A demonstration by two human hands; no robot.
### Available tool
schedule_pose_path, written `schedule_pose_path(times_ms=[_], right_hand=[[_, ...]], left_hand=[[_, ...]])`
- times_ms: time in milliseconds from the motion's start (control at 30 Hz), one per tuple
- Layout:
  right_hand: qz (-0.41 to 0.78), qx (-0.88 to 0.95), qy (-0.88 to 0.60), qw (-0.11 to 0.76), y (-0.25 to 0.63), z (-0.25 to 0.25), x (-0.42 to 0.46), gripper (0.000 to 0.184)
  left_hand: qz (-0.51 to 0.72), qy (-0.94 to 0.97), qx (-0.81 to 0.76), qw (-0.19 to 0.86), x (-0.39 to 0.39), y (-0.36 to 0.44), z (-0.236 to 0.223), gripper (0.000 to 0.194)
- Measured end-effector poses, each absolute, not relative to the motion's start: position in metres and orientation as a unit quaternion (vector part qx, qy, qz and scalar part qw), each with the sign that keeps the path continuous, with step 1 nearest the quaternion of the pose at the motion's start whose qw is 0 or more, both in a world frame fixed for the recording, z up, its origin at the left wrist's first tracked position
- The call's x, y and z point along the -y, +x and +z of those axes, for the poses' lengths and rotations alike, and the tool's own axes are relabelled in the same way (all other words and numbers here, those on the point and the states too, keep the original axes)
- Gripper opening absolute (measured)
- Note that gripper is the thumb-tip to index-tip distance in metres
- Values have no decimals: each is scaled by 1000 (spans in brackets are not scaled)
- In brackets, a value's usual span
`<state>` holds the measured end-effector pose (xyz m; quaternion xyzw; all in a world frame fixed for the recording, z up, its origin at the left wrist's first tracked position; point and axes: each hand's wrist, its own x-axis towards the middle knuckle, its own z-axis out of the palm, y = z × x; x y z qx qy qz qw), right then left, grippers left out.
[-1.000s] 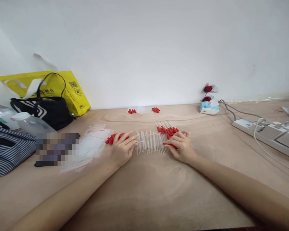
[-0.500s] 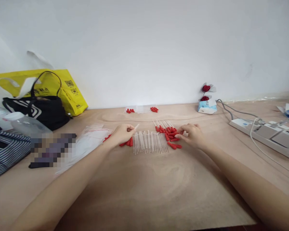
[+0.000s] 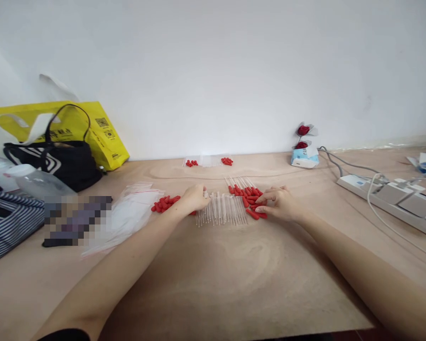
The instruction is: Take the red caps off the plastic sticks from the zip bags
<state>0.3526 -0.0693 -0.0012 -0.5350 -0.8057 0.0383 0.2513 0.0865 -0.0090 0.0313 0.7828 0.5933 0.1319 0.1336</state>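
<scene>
Several clear glass dropper tubes (image 3: 222, 209) lie side by side in a row on the wooden table. My left hand (image 3: 195, 198) is over the row's left end, its fingers pinched on a glass tube whose end barely shows. At the right end, my right hand (image 3: 279, 203) reaches over loose red rubber bulbs (image 3: 251, 214), with thumb and forefinger apart and fingertips touching or just above them. Behind the row lie assembled droppers (image 3: 246, 185), glass tubes with red bulbs on. Another pile of red bulbs (image 3: 166, 203) sits left of my left hand, partly covered by my wrist.
Clear zip bags (image 3: 128, 215) lie on the left, beside a blurred-out flat item (image 3: 80, 220). Bagged droppers (image 3: 209, 161) rest by the wall. Bags and a plastic bottle (image 3: 39, 182) stand far left. A power strip (image 3: 386, 199) with cables and a tissue pack (image 3: 305, 158) are right.
My left hand has moved right and down onto the tube row, from holding a glass tube raised beside it. My right hand has shifted slightly nearer over the bulbs, its fingers more spread.
</scene>
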Motion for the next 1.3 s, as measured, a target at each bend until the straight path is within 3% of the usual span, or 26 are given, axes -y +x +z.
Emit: schedule_pose_path(times_ms=[267, 567, 700, 867, 1033, 1133, 1300], right_hand=[[42, 735, -610, 293, 333, 2, 55, 23], [-55, 663, -728, 166, 274, 10, 12, 42], [-74, 659, -733, 153, 268, 4, 5, 35], [-122, 656, -706, 236, 269, -1, 11, 30], [-162, 721, -578, 347, 273, -5, 44, 22], [-158, 776, -487, 368, 272, -11, 70, 20], [-154, 820, -401, 378, 262, -18, 91, 20]], left_hand=[[99, 767, -610, 171, 17, 84, 36, 48], [268, 805, -530, 15, 39, 54, 19, 23], [357, 809, -467, -33, 42, 44, 3, 16], [370, 827, -416, -81, 41, 42, -4, 13], [367, 835, -388, -133, 47, 46, -2, 24], [360, 847, -351, -170, 54, 53, -1, 30], [334, 885, -267, -183, 68, 65, -2, 15]])
